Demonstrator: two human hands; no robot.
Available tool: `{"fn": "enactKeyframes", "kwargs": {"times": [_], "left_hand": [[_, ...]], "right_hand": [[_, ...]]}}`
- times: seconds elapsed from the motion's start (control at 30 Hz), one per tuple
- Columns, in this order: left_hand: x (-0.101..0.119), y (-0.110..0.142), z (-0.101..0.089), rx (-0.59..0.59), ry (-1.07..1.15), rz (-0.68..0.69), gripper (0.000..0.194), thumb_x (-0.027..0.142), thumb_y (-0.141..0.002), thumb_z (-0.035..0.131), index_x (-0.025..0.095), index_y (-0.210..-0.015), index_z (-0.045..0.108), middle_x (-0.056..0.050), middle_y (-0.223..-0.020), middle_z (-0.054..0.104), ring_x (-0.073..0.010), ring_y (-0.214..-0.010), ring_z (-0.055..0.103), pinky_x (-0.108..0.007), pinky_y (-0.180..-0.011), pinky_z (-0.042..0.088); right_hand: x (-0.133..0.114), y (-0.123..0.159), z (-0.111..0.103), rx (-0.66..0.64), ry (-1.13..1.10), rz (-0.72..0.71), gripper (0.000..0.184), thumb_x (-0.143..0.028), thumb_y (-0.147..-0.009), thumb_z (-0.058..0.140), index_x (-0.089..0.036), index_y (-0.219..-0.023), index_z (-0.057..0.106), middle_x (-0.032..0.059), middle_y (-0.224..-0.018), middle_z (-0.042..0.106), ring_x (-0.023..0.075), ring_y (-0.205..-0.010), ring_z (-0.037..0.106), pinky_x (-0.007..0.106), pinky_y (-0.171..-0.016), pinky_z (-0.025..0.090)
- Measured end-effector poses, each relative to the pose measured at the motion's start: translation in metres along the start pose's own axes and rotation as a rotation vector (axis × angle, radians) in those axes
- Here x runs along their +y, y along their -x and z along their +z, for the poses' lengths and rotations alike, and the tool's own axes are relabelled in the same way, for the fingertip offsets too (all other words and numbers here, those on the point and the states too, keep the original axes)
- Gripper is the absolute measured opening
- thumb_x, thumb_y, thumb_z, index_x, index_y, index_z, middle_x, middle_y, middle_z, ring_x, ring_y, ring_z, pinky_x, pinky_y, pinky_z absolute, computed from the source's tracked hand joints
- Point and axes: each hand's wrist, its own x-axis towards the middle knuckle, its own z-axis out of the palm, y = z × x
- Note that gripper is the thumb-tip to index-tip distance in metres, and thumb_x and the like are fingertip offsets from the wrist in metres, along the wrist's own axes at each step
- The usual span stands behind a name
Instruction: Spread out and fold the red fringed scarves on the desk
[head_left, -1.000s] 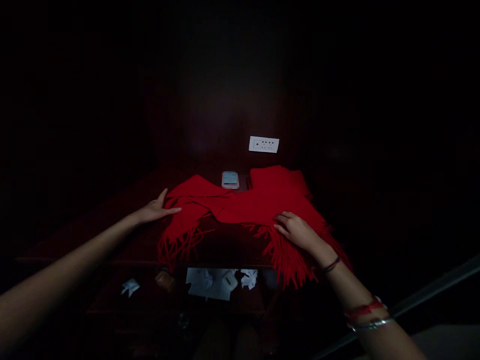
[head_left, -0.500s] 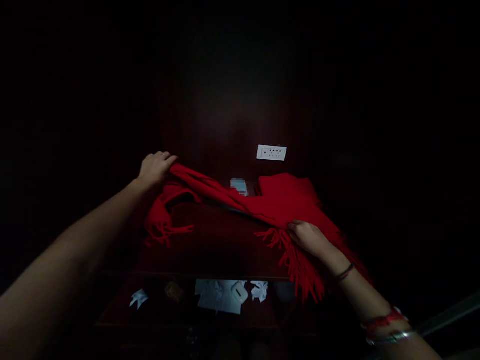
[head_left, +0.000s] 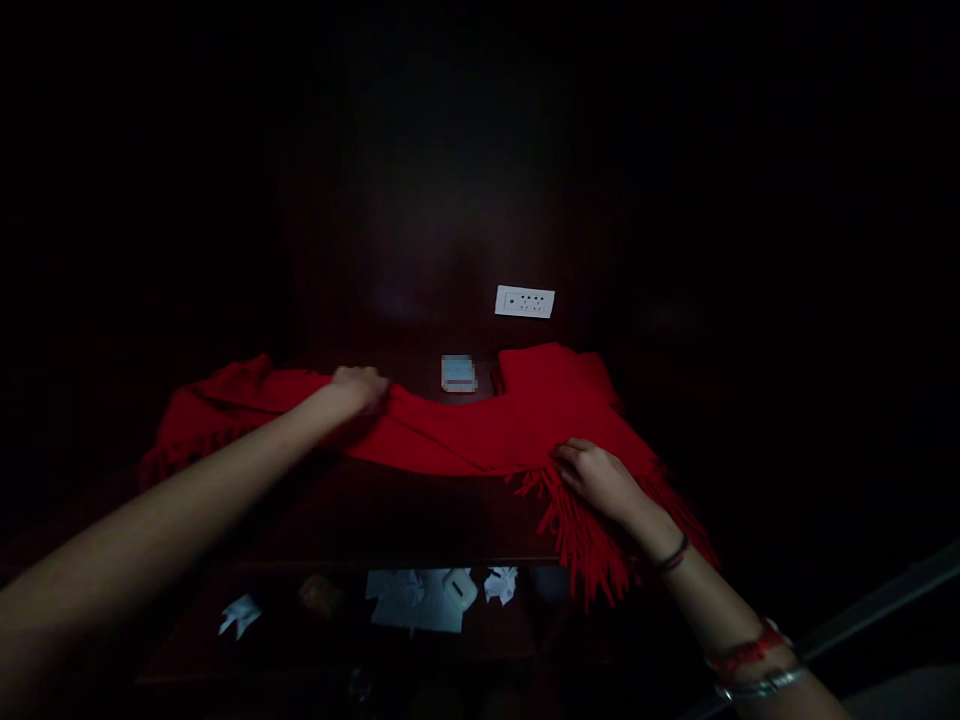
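Note:
A red fringed scarf [head_left: 457, 440] stretches across the dark wooden surface, its left part spread out and its right part lying in folded layers. My left hand [head_left: 361, 390] is closed on the upper edge of the left stretch, with its fingertips partly hidden. At the right, my right hand [head_left: 598, 480] pinches the near edge of the scarf, just above the tassels that hang over the front edge of the surface. Between the hands, behind the cloth, lies a small light-blue item [head_left: 458, 373], too blurred to name.
A white wall socket [head_left: 525, 301] is on the dark back panel. Below the surface, a shelf holds crumpled white paper [head_left: 240, 615], a brownish lump [head_left: 321, 594], a flat pale sheet [head_left: 412, 605] and a small white case [head_left: 459, 589]. The surroundings are very dark.
My left hand has come down and rightward along the scarf, whose left end now lies spread farther left. The right hand keeps its hold. The view has shifted slightly.

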Motion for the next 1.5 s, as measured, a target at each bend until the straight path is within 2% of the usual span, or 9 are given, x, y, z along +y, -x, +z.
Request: {"fn": "enactKeyframes", "kwargs": {"times": [0.07,0.13,0.23,0.47,0.63,0.8,1.0,1.17,1.5], "left_hand": [[0.032,-0.001,0.018,-0.136,0.017,0.159,0.043,0.04,-0.055,0.067,0.022,-0.092,0.059,-0.004,-0.105,0.055,-0.021,-0.105,0.042,-0.029,-0.086,0.031],[0.059,0.001,0.034,-0.302,0.046,0.514,0.046,0.038,-0.064,0.061,0.026,-0.107,0.051,-0.002,-0.114,0.05,-0.018,-0.11,0.038,-0.028,-0.09,0.027],[0.085,0.008,0.048,-0.382,0.046,0.742,0.03,0.025,-0.074,0.052,0.023,-0.104,0.054,-0.003,-0.1,0.057,-0.0153,-0.094,0.049,-0.025,-0.083,0.032],[0.086,0.02,0.032,-0.113,0.103,0.691,0.023,0.022,-0.08,0.038,0.019,-0.087,0.059,-0.003,-0.085,0.055,-0.0128,-0.08,0.05,-0.024,-0.078,0.036],[0.085,0.029,0.034,-0.183,-0.026,0.654,0.02,0.025,-0.077,0.04,0.019,-0.081,0.059,-0.003,-0.079,0.056,-0.014,-0.074,0.052,-0.024,-0.07,0.039],[0.134,0.023,0.057,-0.026,-0.13,0.612,0.039,0.047,-0.074,0.044,0.019,-0.101,0.052,-0.008,-0.103,0.052,-0.0216,-0.092,0.049,-0.03,-0.076,0.038],[0.183,0.011,0.082,0.013,-0.181,0.657,0.02,0.022,-0.077,0.042,0.021,-0.094,0.053,-0.006,-0.092,0.056,-0.0191,-0.086,0.052,-0.028,-0.073,0.039],[0.178,0.013,0.094,0.026,-0.177,0.622,0.014,0.02,-0.077,0.041,0.02,-0.086,0.053,-0.005,-0.089,0.055,-0.0173,-0.08,0.053,-0.026,-0.065,0.041],[0.181,0.021,0.089,0.089,-0.183,0.689,0.011,0.016,-0.079,0.039,0.018,-0.079,0.05,-0.003,-0.083,0.05,-0.015,-0.078,0.05,-0.025,-0.069,0.041]], "right_hand": [[-0.002,0.0,-0.002,-0.003,0.002,0.006,0.024,-0.017,-0.077,0.044,-0.019,-0.097,0.058,0.006,-0.093,0.058,0.0146,-0.086,0.053,0.023,-0.073,0.04],[-0.003,0.001,-0.003,0.004,-0.005,0.002,0.024,-0.017,-0.077,0.044,-0.019,-0.097,0.058,0.0055,-0.092,0.058,0.0142,-0.086,0.053,0.023,-0.073,0.04],[0.0,0.007,-0.004,0.044,-0.033,-0.013,0.022,-0.019,-0.08,0.042,-0.017,-0.095,0.058,0.0053,-0.09,0.058,0.0131,-0.083,0.053,0.022,-0.072,0.04],[0.016,0.021,-0.01,0.104,0.095,-0.002,0.024,-0.019,-0.083,0.037,-0.017,-0.097,0.056,0.006,-0.089,0.059,0.0141,-0.082,0.053,0.023,-0.072,0.039],[0.023,0.023,-0.008,0.101,0.205,0.004,0.022,-0.013,-0.081,0.039,-0.017,-0.092,0.058,0.0059,-0.081,0.06,0.0145,-0.076,0.052,0.023,-0.068,0.037],[0.024,0.023,0.002,0.221,0.144,0.076,0.021,-0.019,-0.083,0.038,-0.017,-0.082,0.059,0.0044,-0.075,0.058,0.0141,-0.071,0.051,0.022,-0.065,0.036],[0.036,0.035,0.003,0.291,0.12,0.057,0.024,-0.021,-0.084,0.038,-0.018,-0.099,0.056,0.0052,-0.088,0.058,0.0152,-0.081,0.049,0.025,-0.074,0.035],[0.048,0.045,0.001,0.249,0.246,0.11,0.022,-0.017,-0.083,0.039,-0.018,-0.088,0.06,0.005,-0.08,0.059,0.0159,-0.077,0.049,0.026,-0.072,0.034],[0.053,0.051,0.0,0.321,0.317,0.164,0.018,-0.017,-0.081,0.042,-0.017,-0.086,0.059,0.0044,-0.077,0.057,0.0154,-0.073,0.046,0.025,-0.067,0.033]]}}
